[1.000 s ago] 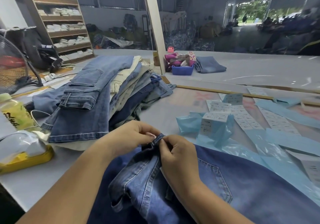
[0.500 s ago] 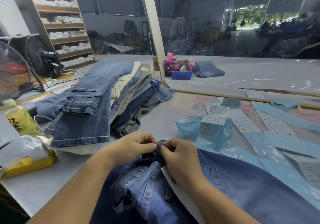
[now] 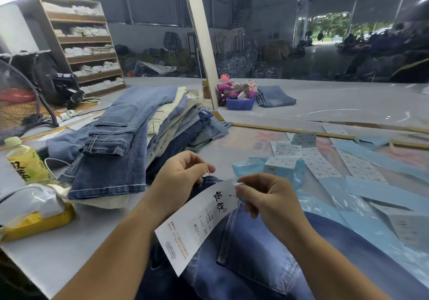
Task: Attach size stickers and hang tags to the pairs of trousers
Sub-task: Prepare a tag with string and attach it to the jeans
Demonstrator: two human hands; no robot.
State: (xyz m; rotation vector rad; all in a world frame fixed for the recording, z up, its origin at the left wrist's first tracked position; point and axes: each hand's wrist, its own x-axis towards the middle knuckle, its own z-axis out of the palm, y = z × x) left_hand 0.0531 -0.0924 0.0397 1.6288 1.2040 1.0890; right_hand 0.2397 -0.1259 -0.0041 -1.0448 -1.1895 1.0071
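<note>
A pair of blue denim trousers (image 3: 267, 253) lies across the near table edge. Over its waistband hangs a long white hang tag (image 3: 197, 225) with black characters and orange print. My right hand (image 3: 264, 197) pinches the tag's top corner, where a thin white fastener shows. My left hand (image 3: 181, 179) pinches a thin white thread or pin just left of the tag, above the waistband. Sheets of white size stickers (image 3: 325, 163) on blue backing lie to the right.
A stack of folded jeans and pale trousers (image 3: 130, 142) fills the left middle. A green drink bottle (image 3: 25, 160), a yellow tray (image 3: 39, 223) with plastic, and a fan (image 3: 16, 102) stand at the left. A blue basket (image 3: 240, 102) sits beyond a slanted post (image 3: 202, 42).
My hands have moved apart off the waistband. The hang tag, earlier tucked under my right hand, now shows in full, held up by its top corner.
</note>
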